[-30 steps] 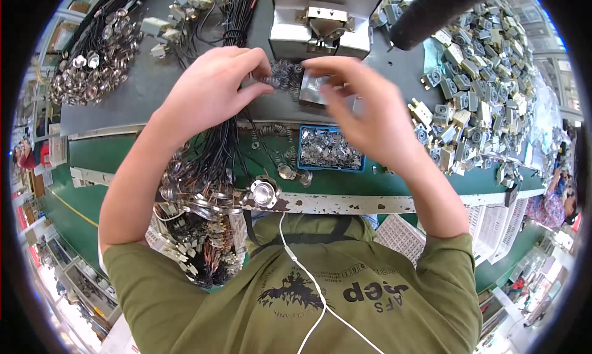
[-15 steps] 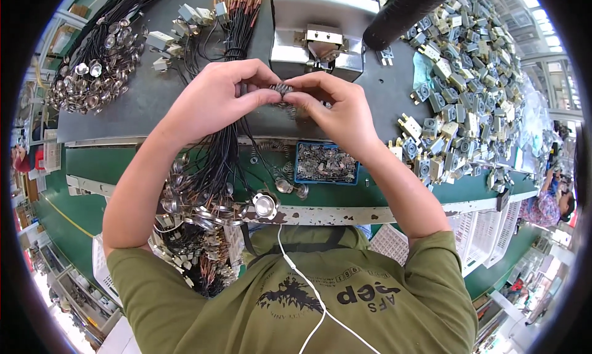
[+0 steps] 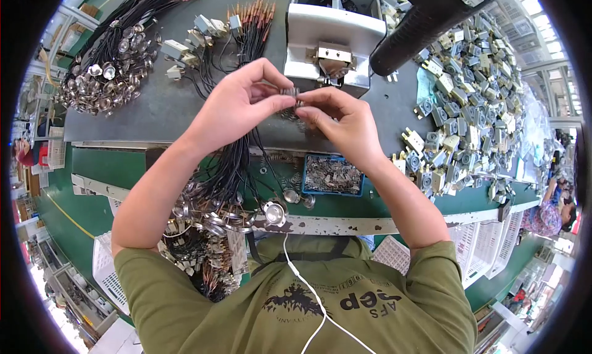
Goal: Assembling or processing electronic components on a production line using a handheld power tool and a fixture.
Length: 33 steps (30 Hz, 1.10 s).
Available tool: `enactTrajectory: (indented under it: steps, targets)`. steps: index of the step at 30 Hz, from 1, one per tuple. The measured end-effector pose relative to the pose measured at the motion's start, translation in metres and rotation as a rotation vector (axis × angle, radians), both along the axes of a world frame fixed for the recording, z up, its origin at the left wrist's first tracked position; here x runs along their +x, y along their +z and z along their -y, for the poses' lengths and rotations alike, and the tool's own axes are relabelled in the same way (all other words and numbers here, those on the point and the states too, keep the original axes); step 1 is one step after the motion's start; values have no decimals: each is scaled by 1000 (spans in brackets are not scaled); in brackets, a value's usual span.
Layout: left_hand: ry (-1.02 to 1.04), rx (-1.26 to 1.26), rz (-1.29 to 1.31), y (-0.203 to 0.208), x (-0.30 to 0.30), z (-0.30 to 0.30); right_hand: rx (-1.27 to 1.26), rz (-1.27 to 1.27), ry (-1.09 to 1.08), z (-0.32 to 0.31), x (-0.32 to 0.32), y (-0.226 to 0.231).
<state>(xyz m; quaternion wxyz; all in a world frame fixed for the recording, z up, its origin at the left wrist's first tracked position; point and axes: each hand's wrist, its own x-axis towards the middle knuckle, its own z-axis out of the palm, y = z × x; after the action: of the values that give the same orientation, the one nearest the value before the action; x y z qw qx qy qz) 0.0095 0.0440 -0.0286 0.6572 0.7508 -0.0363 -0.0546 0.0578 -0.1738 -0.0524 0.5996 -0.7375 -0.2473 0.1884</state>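
Note:
In front of my chest, my left hand (image 3: 240,107) pinches a small metal coil spring (image 3: 288,92) between thumb and fingertips. My right hand (image 3: 346,124) meets it from the other side, its thumb and forefinger closed at the spring's right end. The fingertips cover part of the coil. Just below them, more loose springs (image 3: 290,115) lie on the grey tabletop (image 3: 154,121). Beyond the hands stands a silver metal fixture (image 3: 336,30) with a small clamp-like block (image 3: 335,57) on its front.
Black wire bundles (image 3: 251,42) with metal cups (image 3: 102,86) lie left; some cups hang over the near ledge. A blue tray (image 3: 333,195) of small metal parts sits below my hands. Grey and cream plug parts (image 3: 459,107) are heaped right. A black tube (image 3: 407,36) slants in above.
The view has shifted, so the bench appears slightly lower and further right. Both hands stay together at the spring, with my right fingertips a little lower against it.

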Motion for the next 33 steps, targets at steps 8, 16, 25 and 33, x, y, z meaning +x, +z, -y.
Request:
enactTrajectory:
  steps: [8, 16, 25, 33]
  targets:
    - [43, -18, 15, 0, 2, -1, -8, -68, -45, -1, -1, 4]
    - [39, -42, 200, -10, 0, 3, -1, -286, 124, 2, 6, 4]
    - [25, 200, 326, -4, 4, 0, 391, -808, 115, -1, 1, 6]
    - [75, 350, 199, 3, 4, 4, 426, -640, 15, -6, -2, -9]
